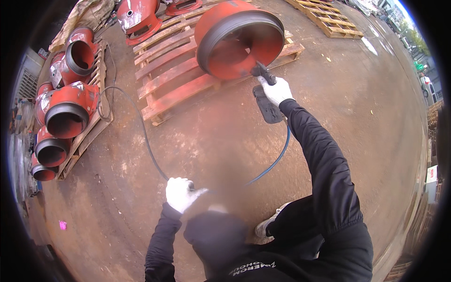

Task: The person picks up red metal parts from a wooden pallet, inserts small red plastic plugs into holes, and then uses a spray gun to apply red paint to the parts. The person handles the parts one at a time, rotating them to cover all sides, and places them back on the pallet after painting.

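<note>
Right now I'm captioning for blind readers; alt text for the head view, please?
White-gloved right hand holds a dark tool at the mouth of a large red pipe fitting by a wooden pallet. The left hand grips a hose; more red fittings sit on another pallet at left.

Wht lettering (253, 268) on blk jacket (336, 244), red print (432, 173) on wht panel (431, 179).

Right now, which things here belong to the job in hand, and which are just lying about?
Apparently in the job:
Black handheld tool, in the right hand
Hose, in the left hand
Large red fitting, in front of the tool

Apparently just lying about:
Pink scrap on the floor
Crumpled tan sheet, upper left
Wooden pallet, upper right
</note>
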